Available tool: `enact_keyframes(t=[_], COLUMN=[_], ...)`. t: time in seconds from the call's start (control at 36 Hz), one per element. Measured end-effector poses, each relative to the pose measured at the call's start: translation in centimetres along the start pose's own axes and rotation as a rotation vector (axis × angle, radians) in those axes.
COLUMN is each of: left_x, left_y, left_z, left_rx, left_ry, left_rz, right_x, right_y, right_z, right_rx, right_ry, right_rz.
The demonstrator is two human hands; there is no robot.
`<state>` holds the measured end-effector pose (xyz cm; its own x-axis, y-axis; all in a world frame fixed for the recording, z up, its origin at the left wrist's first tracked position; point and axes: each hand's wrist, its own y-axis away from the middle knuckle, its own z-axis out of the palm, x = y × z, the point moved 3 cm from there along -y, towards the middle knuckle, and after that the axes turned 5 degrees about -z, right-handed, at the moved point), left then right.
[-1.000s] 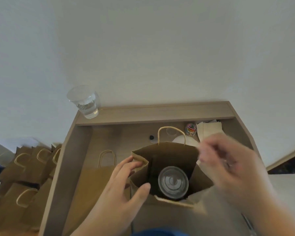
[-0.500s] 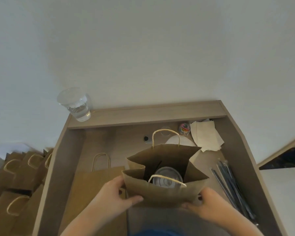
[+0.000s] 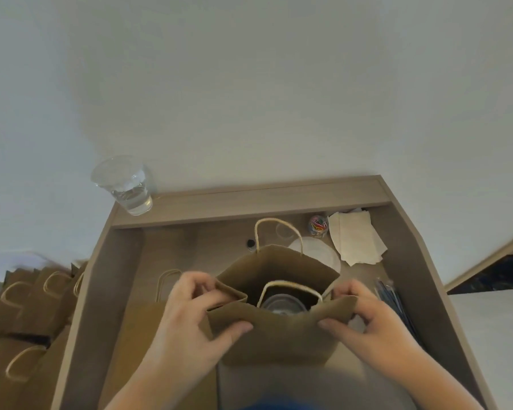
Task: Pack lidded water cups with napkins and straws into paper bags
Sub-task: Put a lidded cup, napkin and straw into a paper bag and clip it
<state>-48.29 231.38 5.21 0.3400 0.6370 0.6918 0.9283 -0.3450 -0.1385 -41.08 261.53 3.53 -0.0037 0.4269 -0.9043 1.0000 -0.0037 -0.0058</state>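
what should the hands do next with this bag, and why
Probably press the two top edges of the paper bag together to close it. The left hand and right hand each pinch a top corner of its open mouth, and the lidded cup already sits inside. Whether anything else is inside cannot be seen.

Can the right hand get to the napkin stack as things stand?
Probably yes, once it lets go. The right hand pinches the paper bag at its rim corner; the napkins lie uncovered beyond it on the same side, nothing visibly between.
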Motion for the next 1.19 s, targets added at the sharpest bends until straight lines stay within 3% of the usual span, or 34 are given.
enact_keyframes(t=[0.11, 0.22, 0.36, 0.44, 0.61, 0.83, 1.03, 1.19], left_x=[-0.1, 0.2, -0.8, -0.5, 0.6, 1.4, 1.6, 1.7], left_y=[-0.7, -1.4, -1.3, -1.6, -3.2, -3.4, -3.1, -3.1], left_z=[-0.5, -0.4, 0.5, 0.7, 0.3, 0.3, 0.5, 1.0], left_rx=[0.038, 0.107, 0.211, 0.103, -0.242, -0.147, -0.230, -0.250], left_ry=[0.095, 0.248, 0.420, 0.469, 0.219, 0.493, 0.454, 0.395], left_rz=[0.048, 0.078, -0.016, -0.035, -0.081, -0.209, -0.239, -0.266], right_x=[-0.7, -0.8, 0.4, 0.9, 0.1, -0.1, 0.8, 2.2], right_y=[-0.5, -1.0, -1.2, -1.7, -3.9, -4.3, -3.4, -2.3], right_z=[-0.8, -0.5, -0.7, -0.9, -0.7, -0.4, -0.3, 0.6], right_rx=[0.045, -0.022, 0.136, 0.061, -0.306, -0.157, -0.137, 0.137], right_ry=[0.228, 0.094, -0.077, -0.095, 0.008, -0.056, -0.173, -0.203], right_rz=[-0.137, -0.144, -0.158, -0.129, -0.009, -0.008, 0.016, 0.085])
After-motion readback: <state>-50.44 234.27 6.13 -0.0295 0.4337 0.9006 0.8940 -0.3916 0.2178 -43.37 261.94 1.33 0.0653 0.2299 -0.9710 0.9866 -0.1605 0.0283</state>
